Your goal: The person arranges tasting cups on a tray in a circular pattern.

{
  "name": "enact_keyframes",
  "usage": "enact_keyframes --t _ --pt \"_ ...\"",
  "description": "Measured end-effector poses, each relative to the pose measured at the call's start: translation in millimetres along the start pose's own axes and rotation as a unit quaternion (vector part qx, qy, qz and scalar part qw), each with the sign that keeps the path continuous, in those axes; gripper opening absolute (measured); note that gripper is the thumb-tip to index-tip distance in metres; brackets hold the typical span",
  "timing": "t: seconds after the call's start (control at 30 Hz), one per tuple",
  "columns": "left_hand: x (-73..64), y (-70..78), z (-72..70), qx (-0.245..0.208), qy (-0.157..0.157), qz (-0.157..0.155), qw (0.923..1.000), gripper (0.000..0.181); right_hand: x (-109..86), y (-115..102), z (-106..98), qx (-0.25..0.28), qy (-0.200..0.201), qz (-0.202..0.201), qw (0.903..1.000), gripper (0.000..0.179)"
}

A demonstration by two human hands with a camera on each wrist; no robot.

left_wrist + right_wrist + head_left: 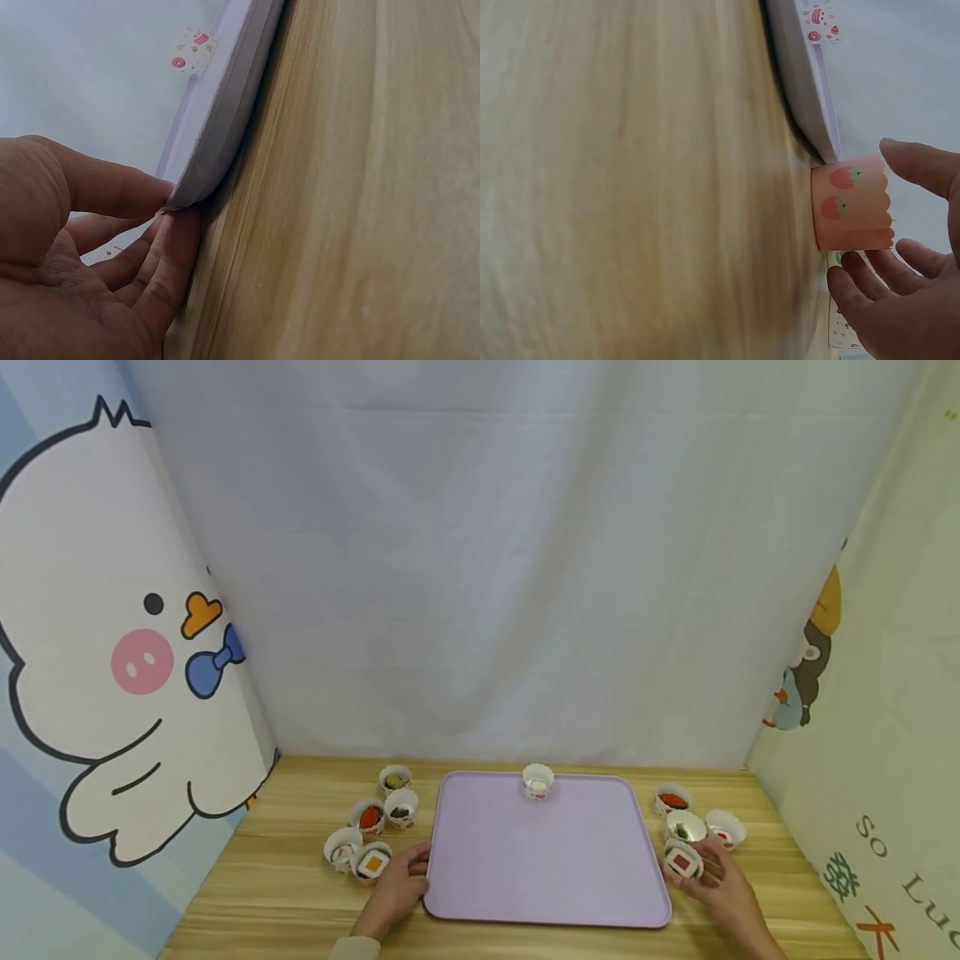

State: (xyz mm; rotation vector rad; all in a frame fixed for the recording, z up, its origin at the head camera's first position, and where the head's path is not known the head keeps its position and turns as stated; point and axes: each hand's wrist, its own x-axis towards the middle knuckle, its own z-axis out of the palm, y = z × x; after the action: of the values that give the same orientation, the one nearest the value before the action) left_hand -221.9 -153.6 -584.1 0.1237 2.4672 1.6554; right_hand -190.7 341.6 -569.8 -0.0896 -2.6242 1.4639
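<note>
A lilac tray point(543, 860) lies on the wooden table. My left hand point(400, 881) is at its left edge; in the left wrist view the thumb point(124, 187) is over the rim and the fingers are beneath, pinching it. Near the tray's front right corner stands an upright pink paper cup with strawberries point(851, 202), holding a white piece with a dark red square. My right hand point(723, 889) is around this cup, thumb by its rim and loosely spread fingers along the other side. A small white patterned cup point(537, 782) stands at the tray's far edge.
Left of the tray stand several small cups, one with an orange square on white point(372, 863), another with red contents point(368, 817). To the right are a red-filled cup point(673, 799), one with something green point(686, 827), and a white cup point(725, 829). Curtains point(487, 568) enclose the table.
</note>
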Motion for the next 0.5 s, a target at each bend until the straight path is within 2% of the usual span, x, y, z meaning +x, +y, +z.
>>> enact_keyframes --t 0.5 --pt "0.2 -3.7 0.1 -0.006 0.000 0.014 0.9999 0.063 6.4 5.2 6.7 -0.004 -0.017 0.035 0.9992 0.068"
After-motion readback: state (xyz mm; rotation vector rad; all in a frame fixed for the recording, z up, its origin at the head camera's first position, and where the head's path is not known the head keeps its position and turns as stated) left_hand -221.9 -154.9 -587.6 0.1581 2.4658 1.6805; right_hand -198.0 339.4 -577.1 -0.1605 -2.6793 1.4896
